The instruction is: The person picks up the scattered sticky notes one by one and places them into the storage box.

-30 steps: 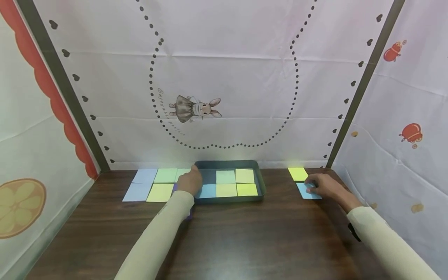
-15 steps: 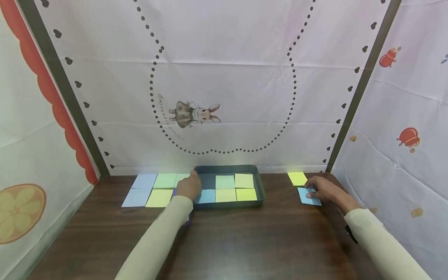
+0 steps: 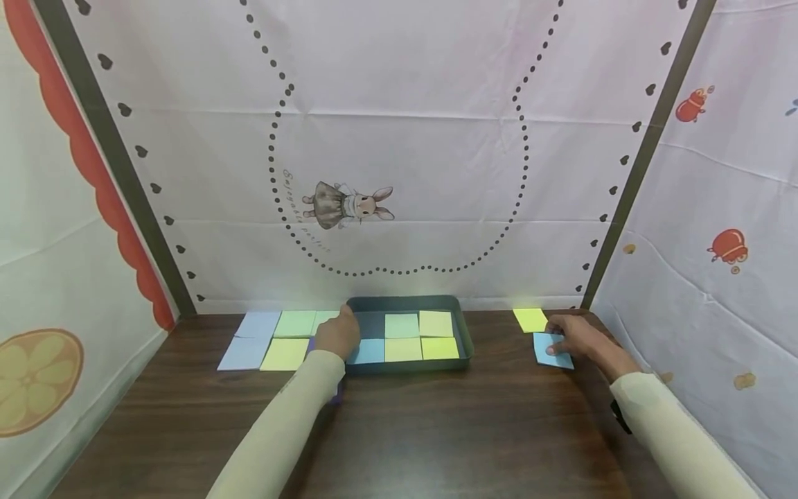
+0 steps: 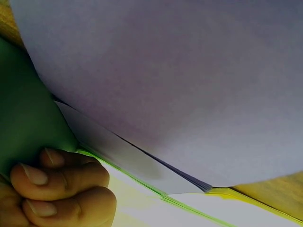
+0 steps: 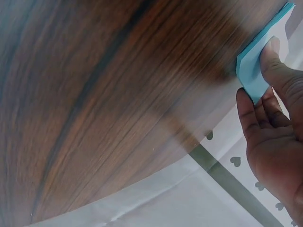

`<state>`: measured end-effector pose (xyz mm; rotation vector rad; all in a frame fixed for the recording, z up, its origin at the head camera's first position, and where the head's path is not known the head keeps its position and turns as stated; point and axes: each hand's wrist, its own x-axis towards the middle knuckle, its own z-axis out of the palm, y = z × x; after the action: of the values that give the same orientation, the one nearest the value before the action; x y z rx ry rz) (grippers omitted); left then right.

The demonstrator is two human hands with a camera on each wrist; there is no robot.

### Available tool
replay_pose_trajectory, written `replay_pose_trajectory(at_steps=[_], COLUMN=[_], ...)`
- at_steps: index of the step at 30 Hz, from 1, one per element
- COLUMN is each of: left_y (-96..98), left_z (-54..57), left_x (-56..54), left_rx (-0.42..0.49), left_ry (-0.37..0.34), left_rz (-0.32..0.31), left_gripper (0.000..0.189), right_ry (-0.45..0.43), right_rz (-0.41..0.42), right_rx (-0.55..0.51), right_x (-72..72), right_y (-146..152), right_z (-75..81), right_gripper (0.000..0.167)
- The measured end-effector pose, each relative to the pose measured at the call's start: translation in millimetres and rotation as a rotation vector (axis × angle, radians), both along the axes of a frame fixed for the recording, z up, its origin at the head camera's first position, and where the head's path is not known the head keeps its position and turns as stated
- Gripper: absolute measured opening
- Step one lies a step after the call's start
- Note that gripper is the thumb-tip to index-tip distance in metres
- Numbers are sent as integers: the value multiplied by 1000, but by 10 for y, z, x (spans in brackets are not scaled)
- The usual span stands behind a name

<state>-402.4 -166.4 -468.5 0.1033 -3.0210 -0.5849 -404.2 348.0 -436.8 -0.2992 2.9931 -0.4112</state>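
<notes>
Right grip (image 3: 580, 338) pinched the blue pad (image 3: 542, 346): the right wrist view had the thumb laid along its pale face, fingers behind. We noted a small change there. A second earlier the pad looked flat; now it sat tilted in the grip, its left edge swung slightly round. Whether it was wholly off the surface (image 3: 436, 430), we could not tell. We took this to mean the pad was in hand, its lifting barely begun.

Just beyond the right grip lay a yellow pad (image 3: 530, 320), not held. Well to the grip's left stood the tray (image 3: 408, 366), five pads (image 3: 403, 348) in it.

Left grip (image 3: 337, 338) had not shifted along the tray. Its fingers were folded by the outer wall; whether it pinched the rim, we could not tell. The tray's dark floor showed just beside this grip. Left of it, on the surface, lay green pads (image 3: 295, 324), a pale yellow pad (image 3: 284, 354) and, farther out, pale blue pads (image 3: 246, 353). Lilac paper (image 4: 165, 71) filled much of the left wrist view.
</notes>
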Motion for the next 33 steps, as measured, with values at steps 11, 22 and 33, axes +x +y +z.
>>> replay_pose_trajectory(at_steps=[11,22,33], left_y=[-131,-45,74], left_z=[-371,-69,223], left_x=[-312,-65,298], left_rx=[18,76,15], left_ry=[38,-30,-7], left_rz=[-48,5,14], left_gripper=[51,49,48], right_ry=[91,104,124], right_rz=[-33,24,83], right_rx=[-6,-83,-83], right_x=[61,117,109], right_y=[-58,-92,-467], right_z=[27,270,698], right_gripper=[36,20,16])
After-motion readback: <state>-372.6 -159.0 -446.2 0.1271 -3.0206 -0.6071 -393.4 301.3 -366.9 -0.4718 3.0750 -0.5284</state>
